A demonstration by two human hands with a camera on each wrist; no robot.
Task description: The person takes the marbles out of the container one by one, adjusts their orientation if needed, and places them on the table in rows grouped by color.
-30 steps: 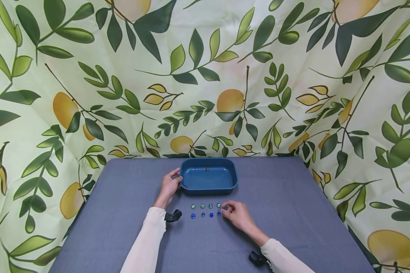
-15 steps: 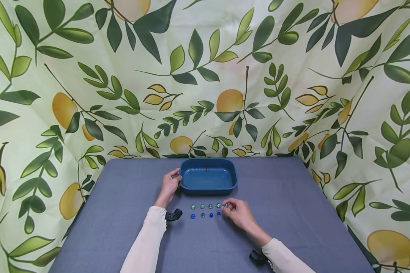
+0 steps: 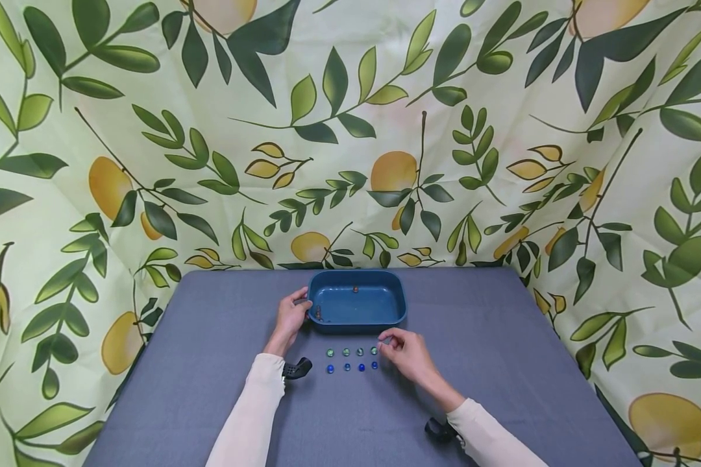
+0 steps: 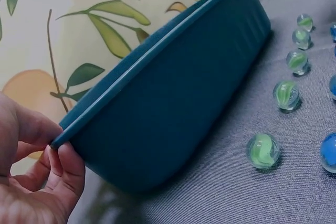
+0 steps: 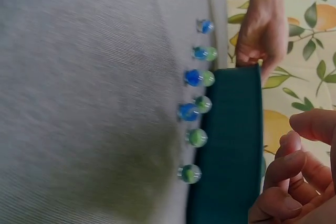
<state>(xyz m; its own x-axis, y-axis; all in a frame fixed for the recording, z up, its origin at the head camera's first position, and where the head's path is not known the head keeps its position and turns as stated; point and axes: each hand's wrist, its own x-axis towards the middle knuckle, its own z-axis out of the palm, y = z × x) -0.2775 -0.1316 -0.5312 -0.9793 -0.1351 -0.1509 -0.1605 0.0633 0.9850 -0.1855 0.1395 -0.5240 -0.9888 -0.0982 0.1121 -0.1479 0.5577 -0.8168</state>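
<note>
Pinched between the thumb and fingers of the left grip (image 3: 291,316), the left end of a blue bin (image 3: 356,328) is held just below the centre of the head frame, near the far edge of the counter (image 3: 473,311). Brown marbles (image 3: 356,289) are contained in the bin, one by its back wall and others toward its left end. In the lower middle of the frame, in front of the bin, green marbles (image 3: 346,352) are laid out in an upper row and blue marbles (image 3: 361,368) in a lower one; five green are shown along the right side of the left wrist view. Beside the right end of the rows, the right grip (image 3: 409,355) is held with its fingers loosely bent and the tips slightly apart. Pale sleeves (image 3: 248,412) are worn on both arms, and the upper frame is filled by a printed cloth (image 3: 222,126).
</note>
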